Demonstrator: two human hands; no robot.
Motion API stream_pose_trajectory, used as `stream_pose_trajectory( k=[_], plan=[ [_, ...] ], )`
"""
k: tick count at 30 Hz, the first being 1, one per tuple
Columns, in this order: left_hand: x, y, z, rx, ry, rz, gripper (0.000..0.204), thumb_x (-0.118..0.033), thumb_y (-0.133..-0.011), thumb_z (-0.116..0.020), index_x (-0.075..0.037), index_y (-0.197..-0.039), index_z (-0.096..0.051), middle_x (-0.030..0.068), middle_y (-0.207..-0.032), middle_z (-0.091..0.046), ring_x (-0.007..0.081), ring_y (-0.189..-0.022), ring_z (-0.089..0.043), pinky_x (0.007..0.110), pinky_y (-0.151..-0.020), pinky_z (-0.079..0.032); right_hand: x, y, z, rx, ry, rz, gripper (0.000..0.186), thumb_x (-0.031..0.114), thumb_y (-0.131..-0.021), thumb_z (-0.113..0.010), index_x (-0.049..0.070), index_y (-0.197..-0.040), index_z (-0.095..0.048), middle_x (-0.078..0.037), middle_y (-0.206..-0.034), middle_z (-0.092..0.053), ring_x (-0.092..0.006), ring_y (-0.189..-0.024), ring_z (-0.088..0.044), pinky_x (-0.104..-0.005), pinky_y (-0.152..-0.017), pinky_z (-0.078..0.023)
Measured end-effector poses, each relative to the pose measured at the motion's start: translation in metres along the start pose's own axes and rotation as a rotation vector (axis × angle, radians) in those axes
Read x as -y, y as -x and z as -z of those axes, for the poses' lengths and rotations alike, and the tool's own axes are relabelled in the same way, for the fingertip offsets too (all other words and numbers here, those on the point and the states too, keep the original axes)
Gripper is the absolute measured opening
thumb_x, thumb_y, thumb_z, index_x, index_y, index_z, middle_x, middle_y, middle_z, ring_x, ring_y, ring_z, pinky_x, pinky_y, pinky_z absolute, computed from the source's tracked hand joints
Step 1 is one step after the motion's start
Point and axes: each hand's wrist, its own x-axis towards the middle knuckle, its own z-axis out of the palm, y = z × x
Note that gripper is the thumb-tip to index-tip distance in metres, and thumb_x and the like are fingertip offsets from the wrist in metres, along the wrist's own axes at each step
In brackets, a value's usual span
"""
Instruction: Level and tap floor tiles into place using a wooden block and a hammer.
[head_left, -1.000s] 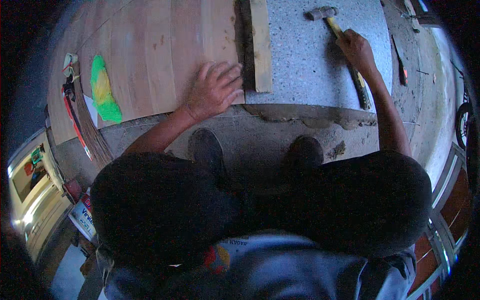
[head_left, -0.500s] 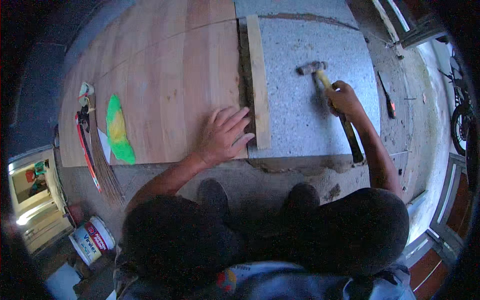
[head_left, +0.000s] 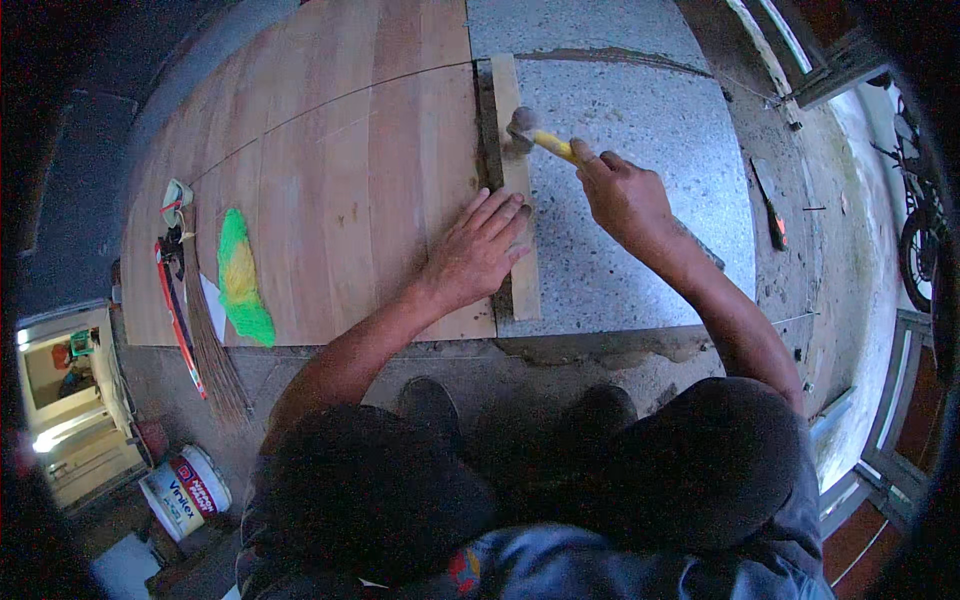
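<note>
My right hand (head_left: 628,200) is closed round the handle of a hammer (head_left: 552,145) with a yellow section near its head. The hammer head is over the upper part of a pale wooden strip (head_left: 522,285), seemingly at its surface; contact cannot be made out. That strip lies lengthwise along the left edge of a speckled grey tile (head_left: 650,120). My left hand (head_left: 475,250) lies flat with fingers stretched, its fingertips reaching onto the strip. Beneath its palm is a wood-patterned tile (head_left: 340,190), and a dark gap (head_left: 487,110) runs between the two surfaces.
On the left lie a green and yellow cloth-like piece (head_left: 240,275), a stick broom (head_left: 208,340) and a long red tool (head_left: 178,320). A white paint bucket (head_left: 186,492) stands at lower left. Right of the grey tile is a dark-bladed hand tool (head_left: 770,205); a bicycle (head_left: 918,235) is farther right.
My right hand has swung the hammer leftward, from above the grey tile to the wooden strip. My left hand has shifted slightly right and now reaches onto the strip.
</note>
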Motion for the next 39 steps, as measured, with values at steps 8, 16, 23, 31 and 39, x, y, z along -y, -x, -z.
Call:
stream_pose_trajectory(
  k=[8, 16, 23, 31, 39],
  plan=[
    [-0.001, 0.0, 0.001, -0.044, 0.034, -0.011, 0.058, -0.034, -0.097, -0.067, 0.006, -0.138, -0.056, 0.0227, -0.149, -0.052, 0.0382, -0.146, -0.041, 0.053, -0.126, -0.025, -0.005, 0.001, -0.015, -0.035, 0.008, 0.063, 0.047, 0.012, -0.095, -0.059, 0.008, -0.142, -0.053, -0.013, -0.085, -0.066, -0.0343, -0.07, -0.07, -0.0475, -0.054, -0.056],
    [-0.003, -0.002, 0.002, -0.036, -0.01, -0.005, 0.057, -0.032, -0.096, -0.069, 0.008, -0.136, -0.056, 0.0245, -0.148, -0.052, 0.0388, -0.144, -0.043, 0.053, -0.124, -0.03, 0.005, 0.0, -0.013, -0.127, -0.052, 0.069, 0.049, 0.014, -0.095, -0.063, 0.009, -0.143, -0.053, -0.012, -0.082, -0.065, -0.0335, -0.067, -0.069, -0.0472, -0.053, -0.055],
    [-0.005, -0.002, 0.002, -0.037, 0.008, 0.009, 0.057, -0.032, -0.097, -0.068, 0.008, -0.136, -0.056, 0.0247, -0.147, -0.053, 0.0396, -0.144, -0.043, 0.054, -0.124, -0.029, 0.0, 0.002, -0.021, -0.056, -0.014, 0.085, 0.051, 0.013, -0.094, -0.061, 0.006, -0.144, -0.051, -0.014, -0.084, -0.065, -0.0362, -0.067, -0.068, -0.0493, -0.057, -0.056],
    [-0.004, -0.002, -0.001, -0.036, -0.021, 0.01, 0.055, -0.033, -0.098, -0.065, 0.006, -0.135, -0.057, 0.0241, -0.147, -0.053, 0.0386, -0.145, -0.042, 0.054, -0.125, -0.028, 0.005, 0.016, -0.023, -0.131, -0.062, 0.062, 0.044, 0.014, -0.096, -0.066, 0.007, -0.139, -0.058, -0.014, -0.077, -0.064, -0.0337, -0.062, -0.066, -0.0466, -0.054, -0.054],
    [0.015, -0.005, 0.002, -0.052, 0.079, 0.083, 0.05, -0.031, -0.102, -0.06, 0.003, -0.139, -0.056, 0.0219, -0.146, -0.055, 0.0384, -0.144, -0.043, 0.055, -0.123, -0.028, -0.031, 0.052, 0.0, -0.028, -0.936, -0.617, 0.033, 0.016, -0.102, -0.061, 0.0, -0.13, -0.063, 0.006, -0.071, -0.052, -0.0047, -0.057, -0.046, -0.0244, -0.049, -0.039]
  ],
)
